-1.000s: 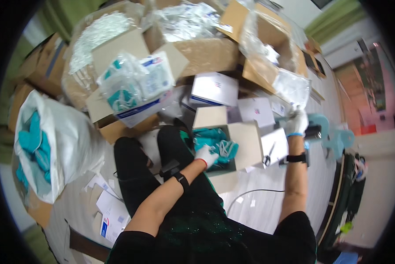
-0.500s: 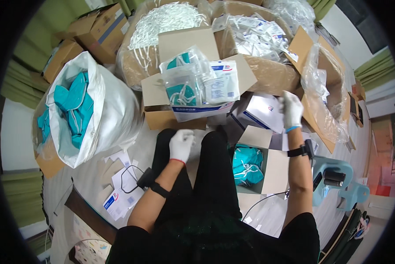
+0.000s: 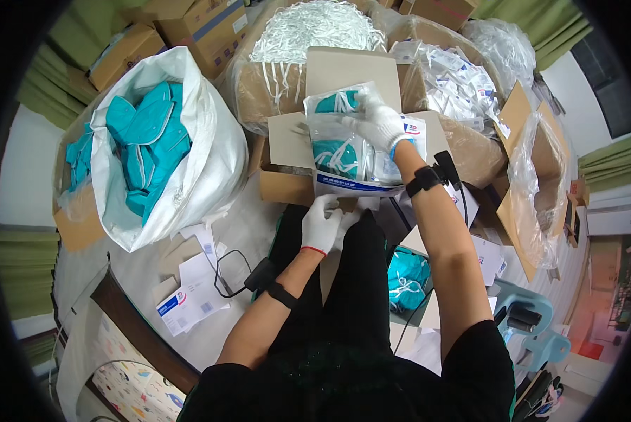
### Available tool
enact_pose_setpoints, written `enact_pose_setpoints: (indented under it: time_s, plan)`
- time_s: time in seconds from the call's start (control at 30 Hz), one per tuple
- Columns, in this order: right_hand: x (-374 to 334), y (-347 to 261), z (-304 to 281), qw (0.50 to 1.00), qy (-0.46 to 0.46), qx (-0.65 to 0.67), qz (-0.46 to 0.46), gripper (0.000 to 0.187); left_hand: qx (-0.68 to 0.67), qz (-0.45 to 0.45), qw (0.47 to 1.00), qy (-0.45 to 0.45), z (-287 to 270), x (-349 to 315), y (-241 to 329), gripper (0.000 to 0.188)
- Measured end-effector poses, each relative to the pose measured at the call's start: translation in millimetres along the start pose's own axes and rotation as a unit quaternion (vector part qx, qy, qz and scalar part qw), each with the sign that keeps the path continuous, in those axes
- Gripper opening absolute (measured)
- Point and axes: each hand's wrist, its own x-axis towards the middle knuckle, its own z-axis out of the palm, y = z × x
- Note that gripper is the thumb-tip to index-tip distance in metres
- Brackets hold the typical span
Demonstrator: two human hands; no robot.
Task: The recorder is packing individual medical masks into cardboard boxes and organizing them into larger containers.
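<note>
My right hand [image 3: 380, 128], in a white glove with a blue cuff, lies over clear bags of teal face masks [image 3: 336, 156] heaped in an open white carton [image 3: 354, 188]. Its fingers stretch leftward and apart, touching the upper bags. White printed packets [image 3: 415, 128] poke out beside it. Above my lap hovers my left hand [image 3: 320, 224], in a white glove with a red cuff. Its fingers curl together near a pale, blurred shape; what they hold, if anything, is unclear. Below my right forearm, another carton holds teal masks with white straps [image 3: 407, 276].
A big white sack [image 3: 210, 148] of teal masks stands at left. Behind the carton are a box of white straps [image 3: 315, 32] and a box of white packets [image 3: 463, 77]. A lined cardboard box [image 3: 516, 204] and blue stool [image 3: 526, 302] are at right; flattened cartons [image 3: 192, 299] lie at left.
My right hand has swung left from beside the right-hand boxes onto the bagged masks. My left hand stays over my lap, fingers still curled. The whole view has shifted.
</note>
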Motion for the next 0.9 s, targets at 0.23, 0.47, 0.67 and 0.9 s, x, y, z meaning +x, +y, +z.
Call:
enact_pose_setpoints:
  time_s: [0.23,0.47,0.67,0.9]
  plan:
    - [-20,-12,-1,0.987,0.042,-0.153,-0.025,0.031,0.045,-0.003,0.999,-0.007,-5,-8,18,0.030]
    - [-91,-16,-64,0.964,0.200,0.151,0.092,0.032,0.233,0.303,0.914,0.134,5,-17,126,0.065]
    - [-167,-57,-76,0.901,0.124,0.381,0.166,0.038,0.377,0.303,0.868,0.109,26,-8,154,0.075]
    - [-202,-33,-72,0.687,0.039,0.700,0.190,0.014,0.307,0.299,0.903,-0.014,46,-70,152,0.092]
